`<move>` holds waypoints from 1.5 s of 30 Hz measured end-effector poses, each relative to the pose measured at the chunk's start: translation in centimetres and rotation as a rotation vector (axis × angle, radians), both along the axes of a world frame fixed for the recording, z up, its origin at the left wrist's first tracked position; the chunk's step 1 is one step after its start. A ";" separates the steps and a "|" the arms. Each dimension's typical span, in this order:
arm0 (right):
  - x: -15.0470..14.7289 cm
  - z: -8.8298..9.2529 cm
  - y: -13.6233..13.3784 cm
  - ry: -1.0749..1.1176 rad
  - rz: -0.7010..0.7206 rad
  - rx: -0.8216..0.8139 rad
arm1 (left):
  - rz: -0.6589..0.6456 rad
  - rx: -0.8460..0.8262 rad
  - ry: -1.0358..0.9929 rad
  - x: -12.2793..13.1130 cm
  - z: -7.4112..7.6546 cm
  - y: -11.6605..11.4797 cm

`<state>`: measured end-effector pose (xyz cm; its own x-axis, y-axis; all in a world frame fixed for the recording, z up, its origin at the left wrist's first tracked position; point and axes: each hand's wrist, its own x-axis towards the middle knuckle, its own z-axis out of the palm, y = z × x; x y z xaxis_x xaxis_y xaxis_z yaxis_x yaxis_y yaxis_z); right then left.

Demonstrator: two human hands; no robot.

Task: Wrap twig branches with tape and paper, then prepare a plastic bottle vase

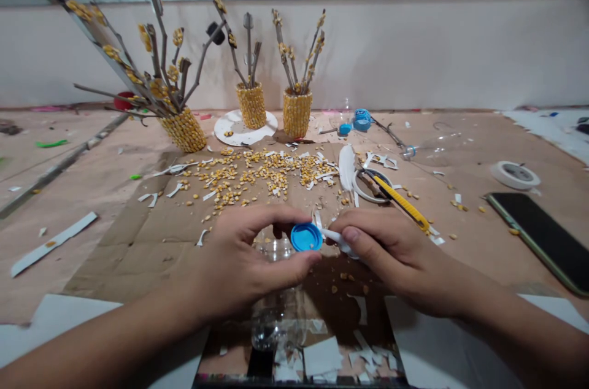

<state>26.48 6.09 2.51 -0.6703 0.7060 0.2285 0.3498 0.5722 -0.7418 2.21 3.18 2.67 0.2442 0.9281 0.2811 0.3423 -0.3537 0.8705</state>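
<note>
Between thumb and forefinger, my left hand [257, 248] holds a blue bottle cap [306, 237], its hollow side facing me. My right hand [391, 248] is closed around a small white tool [338, 238], whose thin tip is at the cap's right edge. What the tool is, I cannot make out. Below my left hand is a clear plastic bottle [278, 315], partly hidden by the fingers. Just beyond my hands, loose corn kernels [271, 171] and white paper scraps are scattered over brown cardboard [170, 242].
Three corn-covered pots [184, 130] with twigs stand at the back; one rests on a white disc [223, 128]. Right of my hands are a yellow cutter [405, 202], a tape roll [515, 175], a phone [543, 235] and another clear bottle [437, 150]. White paper strips lie at left.
</note>
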 end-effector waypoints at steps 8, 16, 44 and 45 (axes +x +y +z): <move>0.2 0.0 -0.1 0.028 -0.045 0.006 | -0.030 0.060 0.104 -0.1 0.6 0.1; 0.2 0.0 0.1 0.046 0.065 0.111 | -0.067 0.086 0.077 -0.3 0.0 0.1; -0.1 -0.9 0.5 -0.044 -0.052 0.587 | -0.037 0.004 0.123 0.0 -0.3 0.4; -0.1 -0.9 0.4 -0.055 -0.063 0.614 | -0.041 0.006 0.118 -0.1 -0.4 0.3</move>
